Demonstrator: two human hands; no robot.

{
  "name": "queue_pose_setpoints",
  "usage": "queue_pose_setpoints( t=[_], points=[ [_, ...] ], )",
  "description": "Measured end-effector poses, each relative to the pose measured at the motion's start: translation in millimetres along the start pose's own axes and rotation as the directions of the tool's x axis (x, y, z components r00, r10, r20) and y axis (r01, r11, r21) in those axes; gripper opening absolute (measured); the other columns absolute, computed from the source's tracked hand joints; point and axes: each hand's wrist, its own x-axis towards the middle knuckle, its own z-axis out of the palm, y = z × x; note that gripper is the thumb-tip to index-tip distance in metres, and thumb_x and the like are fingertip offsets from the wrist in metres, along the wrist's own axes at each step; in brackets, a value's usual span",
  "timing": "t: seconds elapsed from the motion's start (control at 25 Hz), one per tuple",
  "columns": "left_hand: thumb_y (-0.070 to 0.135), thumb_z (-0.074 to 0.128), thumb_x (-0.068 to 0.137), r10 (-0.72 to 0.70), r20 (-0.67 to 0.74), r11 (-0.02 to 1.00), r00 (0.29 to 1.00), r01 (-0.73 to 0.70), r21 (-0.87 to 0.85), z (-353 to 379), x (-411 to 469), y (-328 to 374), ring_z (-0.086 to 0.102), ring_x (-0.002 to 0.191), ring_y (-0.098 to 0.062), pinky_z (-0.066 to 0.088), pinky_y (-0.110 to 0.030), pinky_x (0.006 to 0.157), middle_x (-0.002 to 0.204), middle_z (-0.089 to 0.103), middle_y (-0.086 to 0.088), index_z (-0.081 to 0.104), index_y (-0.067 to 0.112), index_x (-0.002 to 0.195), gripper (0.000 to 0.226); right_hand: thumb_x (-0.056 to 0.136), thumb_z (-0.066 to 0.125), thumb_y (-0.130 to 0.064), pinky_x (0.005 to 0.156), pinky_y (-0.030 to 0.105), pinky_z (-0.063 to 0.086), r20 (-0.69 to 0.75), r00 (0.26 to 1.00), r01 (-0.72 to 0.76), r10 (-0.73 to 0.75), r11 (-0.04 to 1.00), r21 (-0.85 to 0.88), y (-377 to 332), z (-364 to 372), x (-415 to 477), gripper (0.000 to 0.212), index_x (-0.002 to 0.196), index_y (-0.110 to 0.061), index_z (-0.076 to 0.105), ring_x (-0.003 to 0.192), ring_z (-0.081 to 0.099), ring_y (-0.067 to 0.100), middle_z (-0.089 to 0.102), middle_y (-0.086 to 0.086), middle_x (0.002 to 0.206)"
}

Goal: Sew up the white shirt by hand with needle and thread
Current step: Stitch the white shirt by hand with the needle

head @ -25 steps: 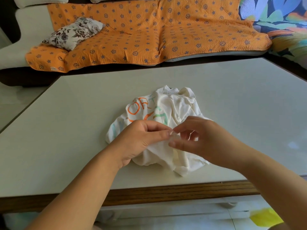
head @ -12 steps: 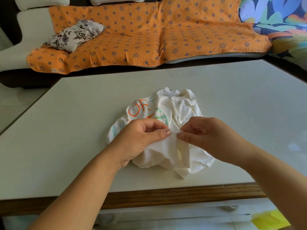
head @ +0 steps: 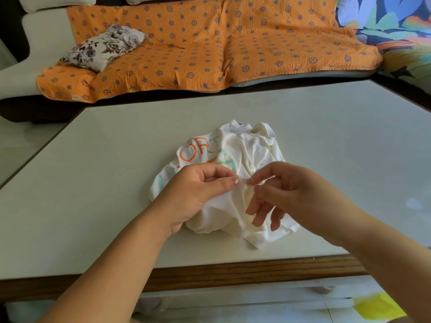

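Under both hands, seen from the head camera, the shirt (head: pixel 251 150) lies crumpled on the desk (head: pixel 105 183), close to its front edge. The left hand (head: pixel 193 194) sits on the left side of the cloth with its fingers (head: pixel 224 183) curled. Thumb and forefinger pinch a raised fold of white cloth, and the thumb tip points right.

Just right of that thumb tip, almost touching it, the right hand (head: pixel 298 197) has thumb and forefinger closed on a thin sliver, the needle (head: pixel 249 181), which is too small to show clearly. The other three right fingers hang loose and spread, pointing down over the cloth below the pinch. Whether they brush the cloth cannot be told.

Beyond the fingers, the collar (head: pixel 263 130) and button placket (head: pixel 250 157) face up. Orange and green letters (head: pixel 198 150) show on the part behind the left fingers. Below the right fingers, a hem corner (head: pixel 261 241) lies flat toward the desk's wooden edge.

Far beyond the fingers, a sofa (head: pixel 42 31) stands behind the desk under an orange throw (head: pixel 210 54), with a flowered cushion (head: pixel 102 46) on its left end. Below the right wrist, past the desk edge, a blurred yellow patch (head: pixel 377 307) lies on the floor.
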Motion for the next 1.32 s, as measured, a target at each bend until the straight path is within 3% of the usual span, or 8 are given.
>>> queue_pose_setpoints(
  t=[0.24, 0.52, 0.84, 1.16, 1.32],
  points=[
    [0.033, 0.074, 0.067, 0.003, 0.001, 1.0, 1.0, -0.003, -0.004, -0.5, -0.7, 0.6, 0.066, 0.083, -0.01, 0.048, -0.028, 0.086, 0.084, 0.074, 0.001, 0.076, 0.024, 0.077, 0.014, 0.095, 0.049, -0.008, 0.046, 0.024, 0.043, -0.005, 0.999, -0.033, 0.033, 0.995, -0.092, -1.8, 4.0, 0.8, 0.016, 0.095, -0.017, 0.063, 0.051, 0.062, 0.019, 0.071, 0.009, 0.064],
    [0.036, 0.073, 0.066, 0.007, 0.008, 1.0, 1.0, -0.007, 0.002, -1.2, -0.9, 0.3, 0.066, 0.087, -0.012, 0.047, -0.034, 0.092, 0.086, 0.073, 0.001, 0.076, 0.028, 0.076, 0.014, 0.093, 0.048, -0.006, 0.046, 0.021, 0.042, -0.004, 0.999, -0.049, 0.048, 0.993, -0.107, -2.8, 5.2, 0.9, 0.021, 0.096, -0.02, 0.064, 0.048, 0.058, 0.015, 0.07, 0.007, 0.062],
    [0.033, 0.073, 0.066, 0.023, -0.003, 1.0, 1.0, -0.023, 0.008, -0.2, -0.6, -0.3, 0.067, 0.081, -0.008, 0.048, -0.025, 0.083, 0.083, 0.074, 0.002, 0.075, 0.025, 0.075, 0.012, 0.093, 0.049, -0.008, 0.046, 0.02, 0.042, -0.026, 0.998, -0.055, 0.052, 0.992, -0.114, -0.3, 5.9, 2.5, 0.021, 0.095, -0.021, 0.065, 0.047, 0.058, 0.014, 0.069, 0.006, 0.061],
    [0.017, 0.074, 0.083, 0.124, -0.054, 0.971, 0.991, -0.109, 0.214, 7.3, -3.1, -1.3, 0.069, 0.081, 0.0, 0.049, -0.012, 0.076, 0.083, 0.076, 0.004, 0.075, 0.015, 0.087, 0.004, 0.095, 0.051, -0.01, 0.044, 0.018, 0.042, -0.101, 0.994, -0.054, 0.045, 0.994, -0.093, 6.9, 12.6, 8.3, 0.013, 0.091, -0.016, 0.063, 0.046, 0.059, 0.013, 0.07, 0.006, 0.061],
    [0.025, 0.073, 0.085, 0.13, -0.096, 0.964, 0.987, -0.103, 0.247, 12.1, -1.3, -4.6, 0.069, 0.09, 0.0, 0.051, -0.02, 0.087, 0.089, 0.076, 0.01, 0.075, 0.024, 0.092, 0.008, 0.097, 0.05, -0.014, 0.049, 0.024, 0.046, -0.112, 0.993, -0.045, 0.038, 0.997, -0.06, 10.7, 15.8, 11.4, 0.01, 0.09, -0.01, 0.056, 0.053, 0.064, 0.022, 0.072, 0.007, 0.064]
  ],
)
